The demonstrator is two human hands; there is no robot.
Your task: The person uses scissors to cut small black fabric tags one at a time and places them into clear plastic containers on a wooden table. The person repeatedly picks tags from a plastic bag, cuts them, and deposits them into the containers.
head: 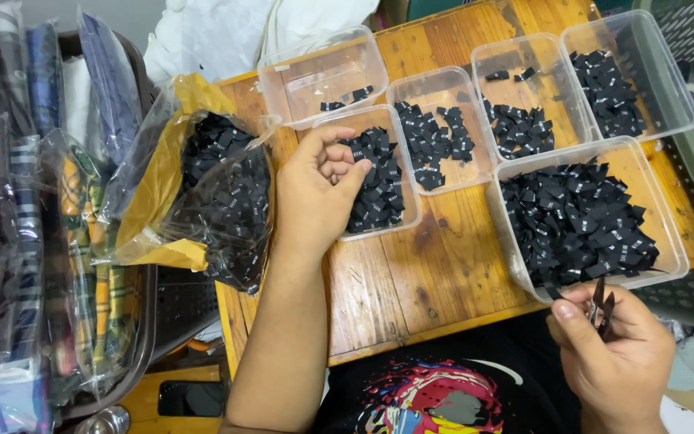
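Spreading beneath both hands, the table (435,265) carries clear tubs of black labels. The big tub (516,233) sits just beyond the right hand (616,354), which pinches small snips (602,305). The left hand (319,193) curls over a smaller tub (339,120), thumb and fingers closed on one label (358,160).

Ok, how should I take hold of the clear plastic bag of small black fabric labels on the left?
Probably grip the clear plastic bag of black labels by its loose open rim at the top, coming from above. Its mouth gapes upward toward the tubs, so lifting from the bottom or side would likely spill labels onto the wooden table.
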